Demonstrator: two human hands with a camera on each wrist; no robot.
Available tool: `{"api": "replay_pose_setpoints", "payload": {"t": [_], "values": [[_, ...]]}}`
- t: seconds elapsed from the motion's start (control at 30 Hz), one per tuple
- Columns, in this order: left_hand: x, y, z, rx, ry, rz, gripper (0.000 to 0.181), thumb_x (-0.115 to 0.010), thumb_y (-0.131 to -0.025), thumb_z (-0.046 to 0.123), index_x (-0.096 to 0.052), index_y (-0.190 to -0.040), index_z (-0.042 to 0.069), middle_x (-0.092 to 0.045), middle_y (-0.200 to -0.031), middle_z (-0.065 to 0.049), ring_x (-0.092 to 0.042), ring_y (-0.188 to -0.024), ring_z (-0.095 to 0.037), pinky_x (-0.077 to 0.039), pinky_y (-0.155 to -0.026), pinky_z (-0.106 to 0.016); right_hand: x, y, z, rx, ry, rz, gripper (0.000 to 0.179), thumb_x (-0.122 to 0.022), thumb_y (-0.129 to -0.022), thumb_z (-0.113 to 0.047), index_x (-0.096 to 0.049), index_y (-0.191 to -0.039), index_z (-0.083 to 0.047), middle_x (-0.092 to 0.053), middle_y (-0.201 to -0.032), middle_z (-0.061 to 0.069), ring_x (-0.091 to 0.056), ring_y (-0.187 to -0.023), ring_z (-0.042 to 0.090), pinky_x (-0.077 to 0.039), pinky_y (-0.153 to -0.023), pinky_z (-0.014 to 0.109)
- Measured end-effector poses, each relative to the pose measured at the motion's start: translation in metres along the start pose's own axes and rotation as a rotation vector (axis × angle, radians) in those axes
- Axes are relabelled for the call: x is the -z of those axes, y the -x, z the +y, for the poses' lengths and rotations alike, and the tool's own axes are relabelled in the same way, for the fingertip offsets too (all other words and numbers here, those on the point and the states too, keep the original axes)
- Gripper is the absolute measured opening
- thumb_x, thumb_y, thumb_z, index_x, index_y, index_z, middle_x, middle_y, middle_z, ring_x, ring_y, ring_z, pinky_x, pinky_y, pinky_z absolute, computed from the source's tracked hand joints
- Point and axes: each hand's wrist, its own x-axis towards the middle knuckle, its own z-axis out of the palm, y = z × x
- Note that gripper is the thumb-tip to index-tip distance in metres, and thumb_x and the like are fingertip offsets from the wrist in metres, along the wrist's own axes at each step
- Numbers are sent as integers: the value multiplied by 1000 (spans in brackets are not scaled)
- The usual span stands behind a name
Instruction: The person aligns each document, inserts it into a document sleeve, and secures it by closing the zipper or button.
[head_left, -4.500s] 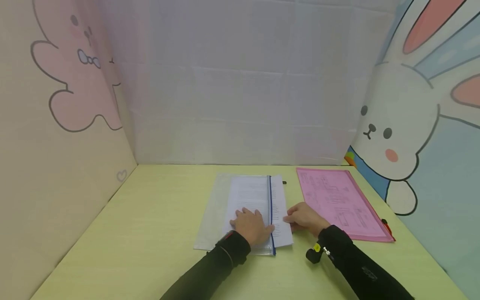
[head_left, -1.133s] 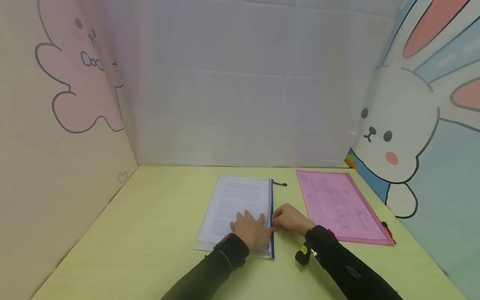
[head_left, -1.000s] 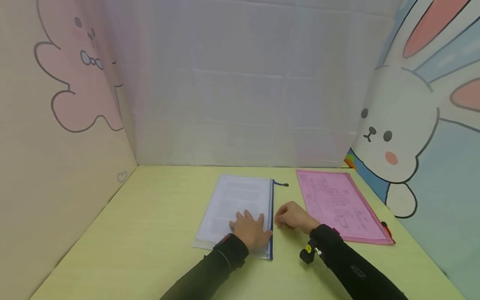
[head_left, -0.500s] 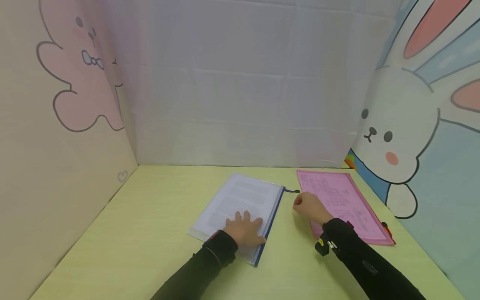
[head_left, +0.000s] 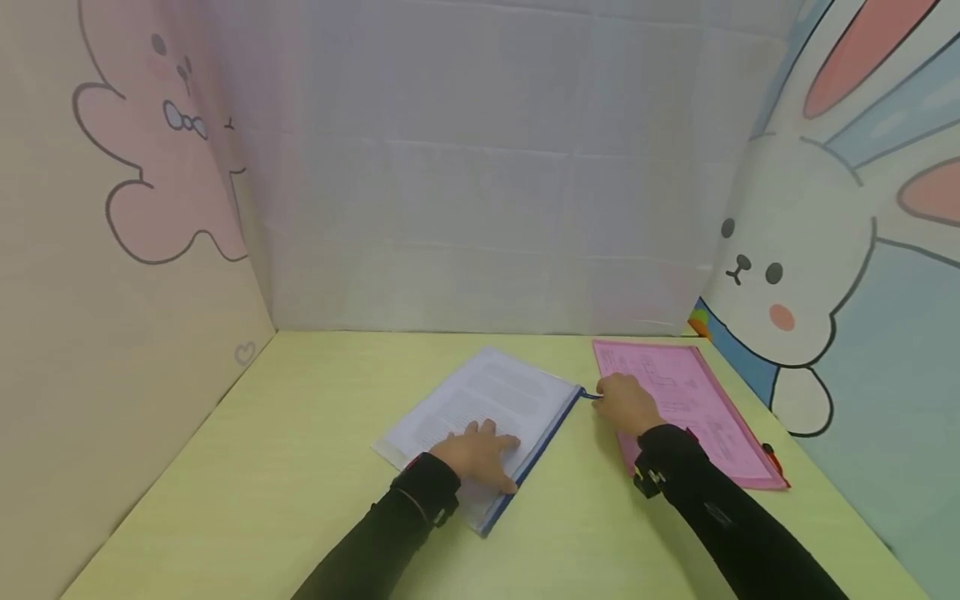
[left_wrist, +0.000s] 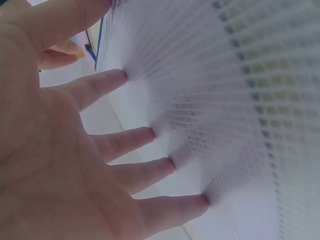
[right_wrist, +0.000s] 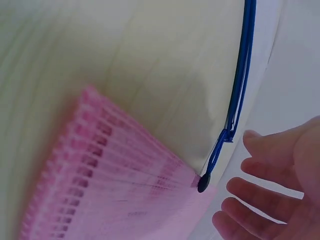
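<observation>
A clear zip document pouch (head_left: 483, 387) with printed white paper inside lies slanted on the table, its blue zipper edge (head_left: 542, 450) facing right. My left hand (head_left: 477, 457) rests on it with spread fingers; in the left wrist view the fingertips (left_wrist: 165, 165) press on the pouch surface. My right hand (head_left: 630, 407) is beside the pouch's upper right corner, near the blue pull cord (head_left: 591, 396). In the right wrist view, the dark zipper pull tab (right_wrist: 204, 182) hangs from the cord, just apart from the loosely bent fingers (right_wrist: 260, 192).
A pink zip pouch (head_left: 701, 417) with printed sheets lies at the right, partly under my right hand and wrist. Its red pull (head_left: 774, 454) sits at the right edge. A white curtain (head_left: 480, 208) stands behind the yellow table (head_left: 300, 467), with printed walls at both sides.
The loose sheet went fully into the clear pouch. My right hand left its edge and moved right and up to the pull cord. The pouch has turned clockwise under my left hand.
</observation>
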Motion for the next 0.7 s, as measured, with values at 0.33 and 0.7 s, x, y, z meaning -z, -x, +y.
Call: {"api": "replay_pose_setpoints", "payload": {"t": [0.33, 0.7], "values": [[9, 4, -11, -90, -2, -8, 68, -86, -79, 43, -59, -140, 32, -44, -152, -9, -40, -141, -30, -40, -106, -62, -17, -6, 1, 25, 111, 17, 5, -67, -84, -1, -68, -80, 1, -67, -82, 15, -64, -78, 35, -54, -66, 52], [4, -1, -18, -112, 5, -21, 67, -88, -77, 39, -60, -138, 32, -44, -151, -8, -39, -140, -28, -41, -104, -61, -19, -2, -1, 46, 123, 9, 3, -62, -82, 1, -60, -80, 3, -62, -78, 17, -62, -74, 33, -52, -68, 53]]}}
